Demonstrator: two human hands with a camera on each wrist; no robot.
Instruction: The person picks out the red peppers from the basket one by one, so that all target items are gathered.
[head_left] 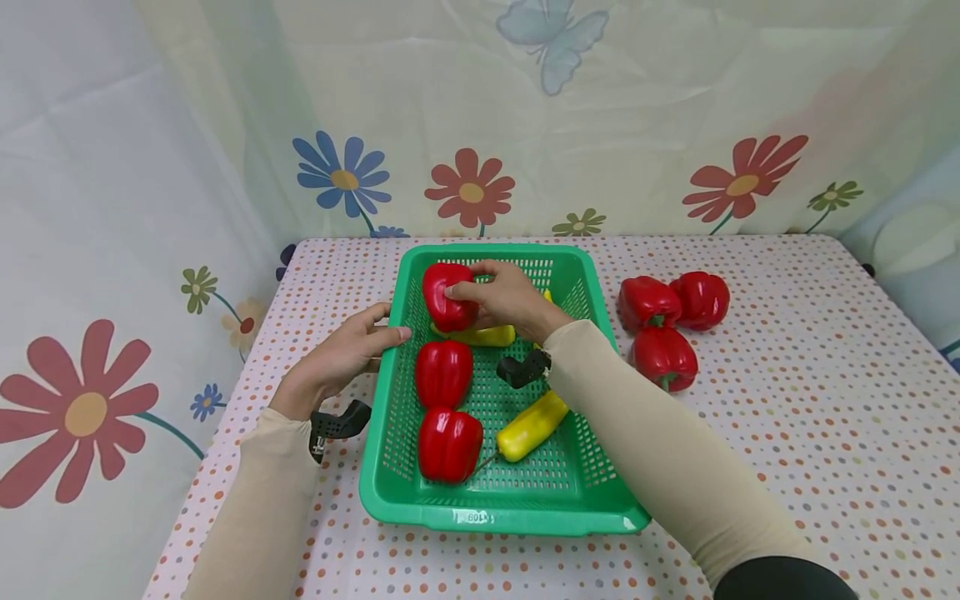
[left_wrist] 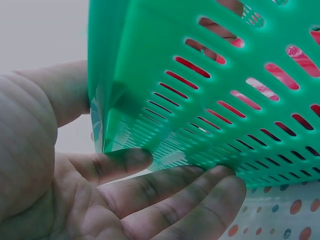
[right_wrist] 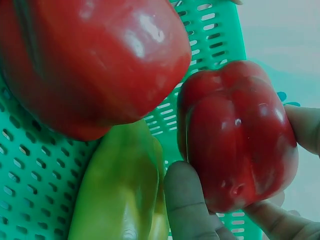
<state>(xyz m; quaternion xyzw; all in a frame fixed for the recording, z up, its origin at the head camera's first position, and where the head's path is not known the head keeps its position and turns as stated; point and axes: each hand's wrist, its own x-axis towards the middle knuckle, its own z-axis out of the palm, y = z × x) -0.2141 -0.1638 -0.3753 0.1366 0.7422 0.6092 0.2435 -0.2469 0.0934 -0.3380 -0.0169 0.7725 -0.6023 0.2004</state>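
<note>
A red bell pepper (head_left: 448, 298) is held in my right hand (head_left: 504, 296) at the far left of a green plastic basket (head_left: 637, 518). In the right wrist view, fingers and thumb surround this bell pepper (right_wrist: 237, 135). My left hand (head_left: 341, 354) grips the basket's left rim; the left wrist view shows its thumb over the edge and its fingers (left_wrist: 165, 195) against the slotted outer wall. Inside the basket lie two more red bell peppers, one (head_left: 444, 373) behind the other (head_left: 448, 444), and long yellow peppers (head_left: 531, 427), some partly hidden by the right hand.
Right of the basket, three red bell peppers sit close together: one at the left (head_left: 647, 302), one at the right (head_left: 701, 300) and one in front (head_left: 664, 358). A dotted cloth (head_left: 810, 400) covers the table. Flowered curtains (head_left: 637, 125) hang behind and at the left.
</note>
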